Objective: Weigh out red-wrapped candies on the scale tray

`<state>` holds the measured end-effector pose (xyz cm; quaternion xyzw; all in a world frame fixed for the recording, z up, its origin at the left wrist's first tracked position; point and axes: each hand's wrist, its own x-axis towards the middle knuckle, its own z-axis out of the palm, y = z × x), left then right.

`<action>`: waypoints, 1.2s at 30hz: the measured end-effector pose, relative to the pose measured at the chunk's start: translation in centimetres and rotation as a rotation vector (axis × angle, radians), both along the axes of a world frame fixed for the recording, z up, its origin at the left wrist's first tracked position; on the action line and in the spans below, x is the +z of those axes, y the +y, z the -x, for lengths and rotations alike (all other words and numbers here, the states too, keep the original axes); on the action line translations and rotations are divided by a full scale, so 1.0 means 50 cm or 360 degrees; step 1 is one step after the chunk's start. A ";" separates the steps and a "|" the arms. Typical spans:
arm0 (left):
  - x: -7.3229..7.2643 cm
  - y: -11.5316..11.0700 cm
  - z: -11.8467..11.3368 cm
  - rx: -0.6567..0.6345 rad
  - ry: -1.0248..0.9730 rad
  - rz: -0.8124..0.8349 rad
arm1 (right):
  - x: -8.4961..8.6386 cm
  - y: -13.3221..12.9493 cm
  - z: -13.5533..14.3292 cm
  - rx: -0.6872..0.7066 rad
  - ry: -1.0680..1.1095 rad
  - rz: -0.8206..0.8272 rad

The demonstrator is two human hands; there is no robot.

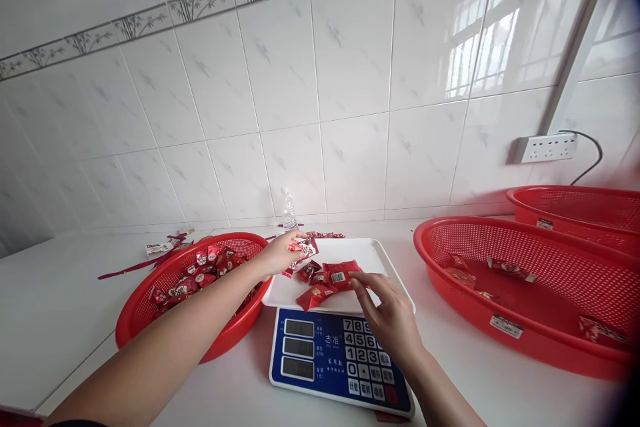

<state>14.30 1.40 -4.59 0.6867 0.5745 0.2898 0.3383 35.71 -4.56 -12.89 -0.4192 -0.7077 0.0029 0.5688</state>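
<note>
A white scale tray [373, 253] bears several red candy packets [316, 295]. Over the tray's left side my left hand [283, 253] is closed on a red and white packet [307, 249]. My right hand [385, 310] pinches the right end of a larger red packet with a barcode label [342, 275], which lies on the tray. Below the tray sits the scale's blue keypad panel [333, 340]. Left of it, a red basket [131, 321] holds many wrapped candies [203, 275], partly hidden by my left forearm.
Another red basket [465, 307] with a few packets stands at the right, and a further one [580, 203] is behind it. A clear bottle [289, 210] stands by the tiled wall. Red ribbon [135, 269] lies at the back left. A power strip [546, 147] is on the wall.
</note>
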 end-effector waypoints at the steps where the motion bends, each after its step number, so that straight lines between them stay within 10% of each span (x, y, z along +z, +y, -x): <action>1: 0.004 -0.007 -0.006 -0.0053 -0.0014 -0.0027 | -0.001 0.001 0.000 -0.0010 0.0008 0.0003; 10: 0.016 -0.107 -0.070 -0.0647 0.0140 -0.0220 | -0.001 -0.002 0.004 0.0126 -0.0007 -0.0041; 16: 0.001 -0.085 -0.047 -0.0314 -0.0084 -0.0312 | -0.001 0.001 -0.003 -0.0042 0.0191 -0.0064; 24: -0.018 -0.107 -0.009 -0.0291 0.0789 -0.0269 | 0.011 -0.008 -0.005 0.0120 0.0294 -0.0177; 36: -0.054 -0.040 -0.030 -0.0337 0.0918 -0.0242 | 0.003 0.003 -0.003 0.0245 -0.0672 0.0011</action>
